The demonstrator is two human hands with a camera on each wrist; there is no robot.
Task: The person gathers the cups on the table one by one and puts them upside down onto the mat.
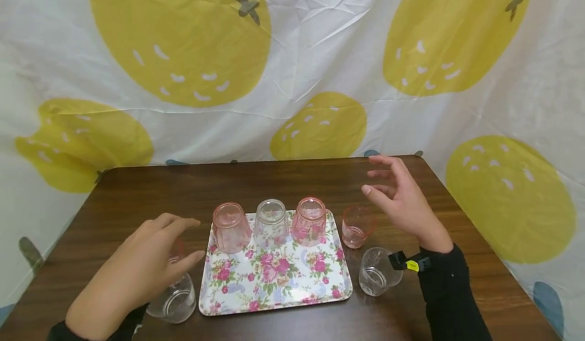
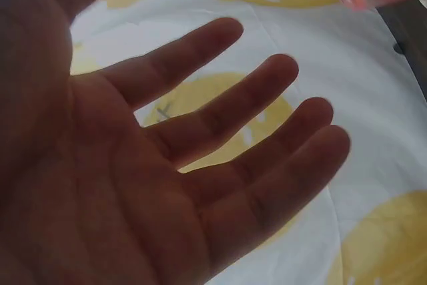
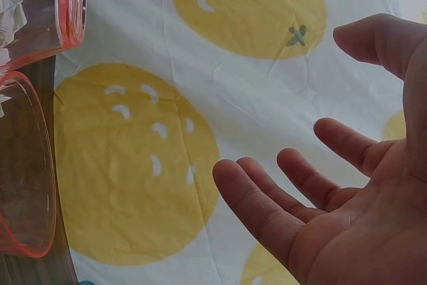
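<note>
My left hand (image 1: 132, 265) hovers left of the tray with thumb and fingers apart, holding nothing. It partly covers a clear glass (image 1: 179, 303) and a pink-rimmed glass (image 1: 176, 249) behind it. On the flowered tray (image 1: 269, 300) stand three upside-down glasses in a row: a pink glass (image 1: 230, 227) at left, a clear glass (image 1: 271, 224) in the middle and another pink glass (image 1: 309, 222) at right. My right hand (image 1: 404, 201) is raised, fingers spread and nothing in them, above and right of an upright pink tumbler (image 1: 355, 231). Nearer me stands an upright clear tumbler (image 1: 376, 275).
Everything stands on a dark wooden table (image 1: 183, 188). A white cloth (image 1: 315, 41) with large yellow fruit prints hangs behind the table and along its sides. A black strap with a yellow tag (image 1: 413, 265) sits at my right wrist, beside the clear tumbler in the head view.
</note>
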